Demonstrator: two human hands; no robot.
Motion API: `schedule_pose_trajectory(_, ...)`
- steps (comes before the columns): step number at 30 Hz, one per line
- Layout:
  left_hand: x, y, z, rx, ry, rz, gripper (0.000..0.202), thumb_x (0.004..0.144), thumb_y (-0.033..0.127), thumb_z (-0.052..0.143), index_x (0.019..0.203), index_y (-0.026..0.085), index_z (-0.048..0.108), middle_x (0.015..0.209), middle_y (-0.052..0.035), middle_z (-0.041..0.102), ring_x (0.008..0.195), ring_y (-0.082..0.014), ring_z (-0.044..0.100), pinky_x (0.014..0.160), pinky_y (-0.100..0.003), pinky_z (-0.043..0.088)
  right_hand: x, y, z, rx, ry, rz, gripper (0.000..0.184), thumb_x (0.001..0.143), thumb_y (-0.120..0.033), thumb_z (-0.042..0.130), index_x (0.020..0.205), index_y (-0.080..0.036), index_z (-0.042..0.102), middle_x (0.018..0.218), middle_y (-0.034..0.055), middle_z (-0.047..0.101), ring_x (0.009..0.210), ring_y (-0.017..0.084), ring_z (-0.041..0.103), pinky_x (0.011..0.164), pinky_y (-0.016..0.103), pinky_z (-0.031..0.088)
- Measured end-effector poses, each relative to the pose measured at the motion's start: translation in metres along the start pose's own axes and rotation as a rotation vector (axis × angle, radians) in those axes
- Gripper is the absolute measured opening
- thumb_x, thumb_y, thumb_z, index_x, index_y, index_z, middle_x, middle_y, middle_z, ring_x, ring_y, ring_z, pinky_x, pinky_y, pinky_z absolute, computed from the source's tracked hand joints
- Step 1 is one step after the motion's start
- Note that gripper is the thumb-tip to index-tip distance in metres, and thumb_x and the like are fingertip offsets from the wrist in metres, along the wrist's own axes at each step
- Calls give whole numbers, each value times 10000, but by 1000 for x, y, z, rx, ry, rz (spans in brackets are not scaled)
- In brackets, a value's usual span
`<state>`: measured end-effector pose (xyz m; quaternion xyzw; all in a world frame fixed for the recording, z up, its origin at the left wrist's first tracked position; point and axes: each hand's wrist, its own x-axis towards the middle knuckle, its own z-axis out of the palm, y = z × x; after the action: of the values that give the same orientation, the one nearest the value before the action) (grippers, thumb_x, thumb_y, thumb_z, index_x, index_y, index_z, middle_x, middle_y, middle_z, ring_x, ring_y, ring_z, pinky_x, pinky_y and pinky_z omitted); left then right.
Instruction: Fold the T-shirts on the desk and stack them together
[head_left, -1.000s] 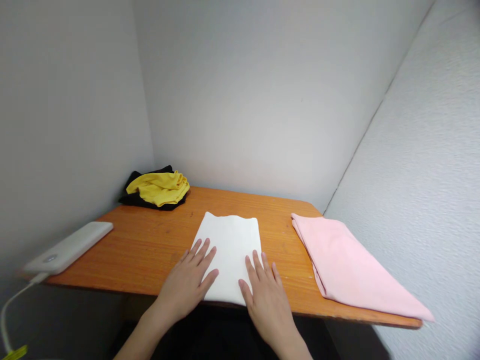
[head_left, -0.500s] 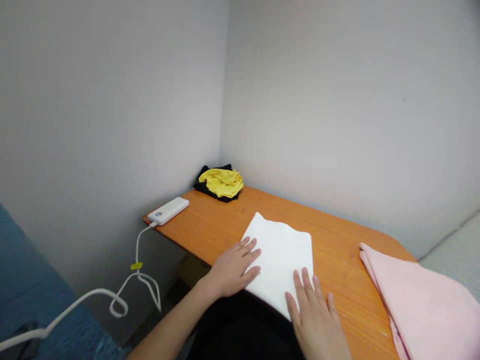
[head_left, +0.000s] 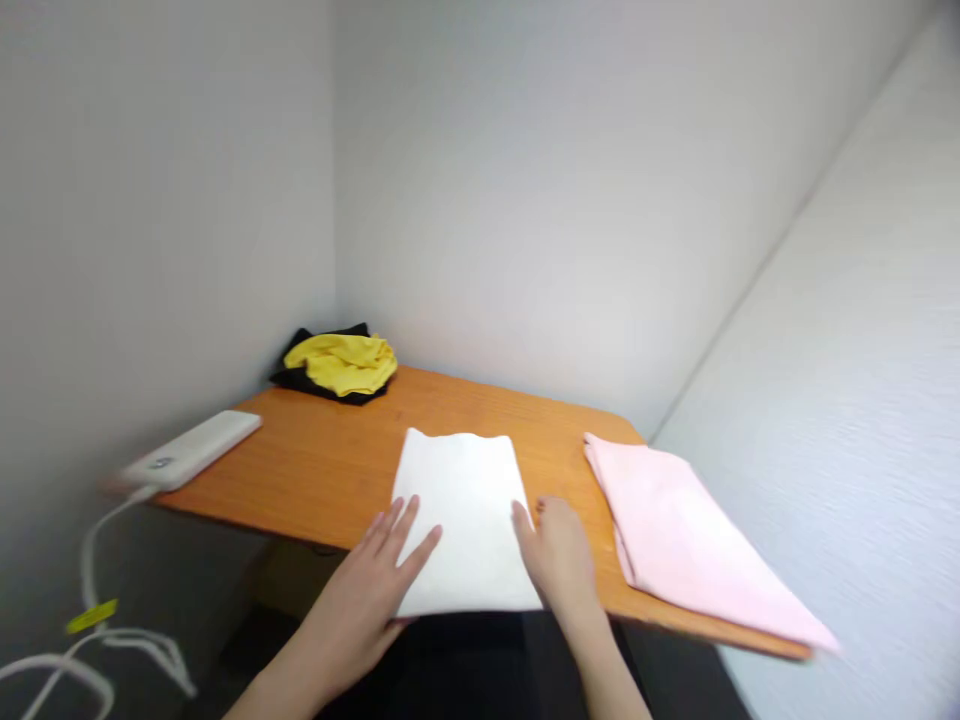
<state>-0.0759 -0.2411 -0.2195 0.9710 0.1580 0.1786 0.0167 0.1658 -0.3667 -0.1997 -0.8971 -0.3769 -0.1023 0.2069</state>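
Note:
A folded white cloth (head_left: 465, 510) lies flat on the wooden table at its near edge, its far edge slightly wavy. My left hand (head_left: 371, 570) rests open along the cloth's left side, fingertips spread on top of it and thumb low by the table edge. At the opposite side, my right hand (head_left: 561, 555) has its thumb against the cloth's right edge. Its other fingers are half curled over the table just beside the cloth, apart from the thumb, and partly hidden by the back of the hand.
A folded pink cloth (head_left: 675, 520) lies at the right, reaching over the table's (head_left: 330, 475) corner. Crumpled yellow cloth (head_left: 341, 362) sits on black cloth (head_left: 289, 378) at the back left. A white power bank (head_left: 202, 445) with a hanging cable (head_left: 88, 560) is at the left edge. Walls enclose the table.
My view has turned right, so everything sits further left. The white cloth now lies squarer to me. My right hand has gone from flat on the cloth to its right edge, fingers curling.

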Motion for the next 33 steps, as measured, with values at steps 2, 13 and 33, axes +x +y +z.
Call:
schedule_pose_trajectory(2, -5, 6, 8, 50, 58, 33, 999, 705, -3, 566, 1540, 347, 144, 1633, -58, 41, 1472, -341, 154, 1164, -516, 297, 16, -10, -6, -79, -99, 47, 615, 914, -609, 414, 1035, -55, 653, 1033, 246, 658, 1027, 356, 616, 894, 443, 463)
schedule_pose_trajectory(13, -16, 20, 11, 70, 159, 154, 765, 780, 74, 425, 1491, 339, 327, 1525, 18, 400, 1367, -268, 429, 1004, -421, 517, 58, -4, -25, 289, -226, -143, 507, 781, -142, 542, 1283, -153, 468, 1114, 111, 671, 980, 237, 643, 832, 341, 490)
schedule_pose_trajectory(33, 217, 232, 55, -202, 175, 433, 429, 910, 5, 378, 1283, 93, 570, 1379, -171, 553, 1316, -260, 493, 1044, -388, 477, 94, 294, -149, 320, 76, 144, 443, 780, -299, 574, 1180, -138, 677, 1193, 124, 671, 1016, 226, 644, 929, 367, 491)
